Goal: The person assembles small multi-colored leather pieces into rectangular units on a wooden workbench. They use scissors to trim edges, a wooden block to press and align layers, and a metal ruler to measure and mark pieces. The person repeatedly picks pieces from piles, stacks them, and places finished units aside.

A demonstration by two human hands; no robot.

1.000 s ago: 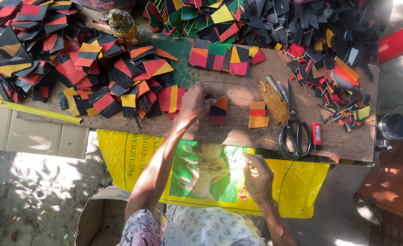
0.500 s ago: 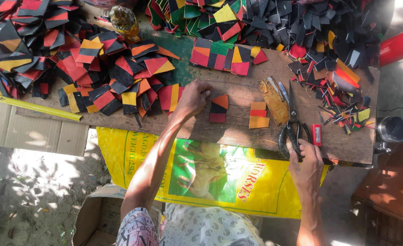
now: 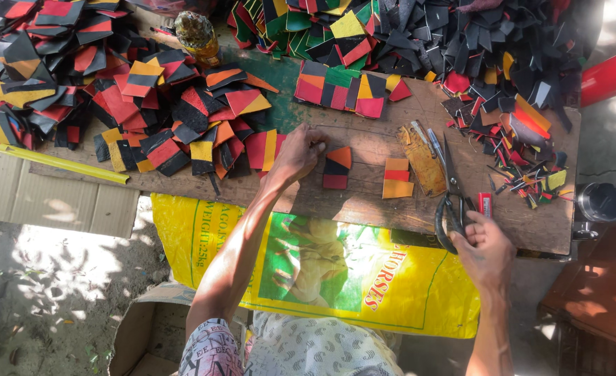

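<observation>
**Steel scissors under one hand, a small patch under the other**

Steel scissors [image 3: 451,202] lie on the wooden worktop [image 3: 364,202], near its front edge toward the right, blades pointing away and black loop handles nearest the person. The right hand [image 3: 487,245] sits on those handles with its fingers curled at the loops; whether they have fully closed through them I cannot tell from this angle. The tool looks rigid and fairly weighty, with sharp points, so the loops seem the only sensible place to take it.

Further left, the left hand [image 3: 299,152] rests on the board with fingers bent, tips pressing at the edge of a patch [image 3: 336,168] of orange, black and red, which lies flat in the middle of the board. It seems thin, light and flexible, easily slid about, best pinched at an edge or corner.

Just right of it lies a second patch [image 3: 397,178] in orange and red. Heaps of similar offcuts [image 3: 148,104] cover the far side, and a yellow sack [image 3: 364,278] hangs below the near edge.
</observation>
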